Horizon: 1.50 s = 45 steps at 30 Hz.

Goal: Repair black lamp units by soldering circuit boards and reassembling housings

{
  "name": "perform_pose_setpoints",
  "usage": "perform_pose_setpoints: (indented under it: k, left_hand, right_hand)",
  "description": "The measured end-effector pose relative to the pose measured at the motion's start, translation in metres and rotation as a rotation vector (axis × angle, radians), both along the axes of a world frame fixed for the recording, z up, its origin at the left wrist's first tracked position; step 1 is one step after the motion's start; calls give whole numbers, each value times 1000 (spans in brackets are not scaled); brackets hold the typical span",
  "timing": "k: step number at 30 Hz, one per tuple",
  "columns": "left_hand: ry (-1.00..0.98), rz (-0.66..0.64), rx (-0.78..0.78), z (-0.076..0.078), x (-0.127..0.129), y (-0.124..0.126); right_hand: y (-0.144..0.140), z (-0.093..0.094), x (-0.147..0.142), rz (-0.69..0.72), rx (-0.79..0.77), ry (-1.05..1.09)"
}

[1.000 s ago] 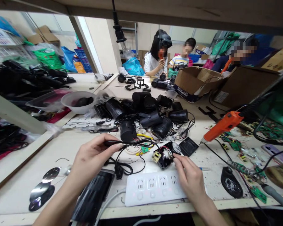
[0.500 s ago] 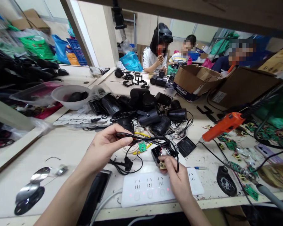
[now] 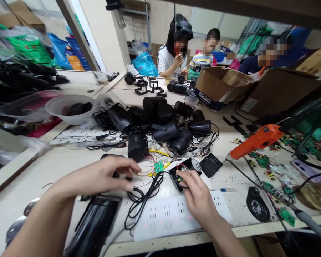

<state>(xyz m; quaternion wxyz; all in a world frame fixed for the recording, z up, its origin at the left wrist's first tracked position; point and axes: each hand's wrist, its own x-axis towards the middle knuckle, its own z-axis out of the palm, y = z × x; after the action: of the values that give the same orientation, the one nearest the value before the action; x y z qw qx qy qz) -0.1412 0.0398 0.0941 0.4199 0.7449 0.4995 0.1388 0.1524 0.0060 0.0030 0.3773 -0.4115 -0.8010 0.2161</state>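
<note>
Hands over bench [image 3: 69, 167], both low, near front edge. Left hand [image 3: 101, 176] lies palm down w/ fingers spread loosely, fingertips by a small black part and the start of a black cable [image 3: 143, 194]; whether it actually pinches anything, can't tell. Right hand [image 3: 196, 194] curls its grip round a small black module [image 3: 183, 171] w/ red wires and a bit of circuit board showing, fingers closed on its near side. Cable runs in loops from module toward left hand, draped over white power strip [image 3: 173, 217], which sits just in front of both hands w/ red indicator lights on. Black flat device [image 3: 96, 225] lies under left wrist. Behind the hands: pile of black cylindrical housings [image 3: 160, 125], black square grille [image 3: 210, 165] just right of module, orange glue gun [image 3: 256, 141] further right. Cardboard box [image 3: 222, 87] at rear; three people sit at far end of bench.
</note>
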Motion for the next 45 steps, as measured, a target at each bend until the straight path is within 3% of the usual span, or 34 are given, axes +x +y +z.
perform_pose_setpoints:
  k: [3,6,9,12,15,20,27,33,41,43,45]
  left_hand:
    - [-44,140,120,-11,37,15]
    - [-108,-3,206,-25,74,27]
    - [-63,-100,210,-35,91,28]
    - [-3,-165,126,-39,90,21]
    - [7,-130,95,-45,89,14]
    - [3,-72,170,-56,97,6]
    - [16,-66,279,-58,97,1]
    - [71,-78,290,-61,99,1]
    - [14,-116,326,-48,94,-1]
    - [-46,-144,274,-41,92,-2]
    - [-81,-90,157,-37,93,1]
  right_hand:
    - [1,-2,-7,-58,47,-32]
    - [1,-7,-13,-183,96,-85]
    - [2,-9,-18,-219,159,-208]
    - [6,-6,-18,-186,218,-280]
    - [10,-2,-16,-118,232,-278]
    - [12,-6,-16,-94,218,-375]
    - [6,-14,-22,-134,304,-469]
    - [-8,-9,-10,-105,172,-190]
    - [-31,-15,1,-210,73,-150]
    - [-30,-19,-1,-221,84,-174]
    - [-27,-23,-2,-243,118,-188]
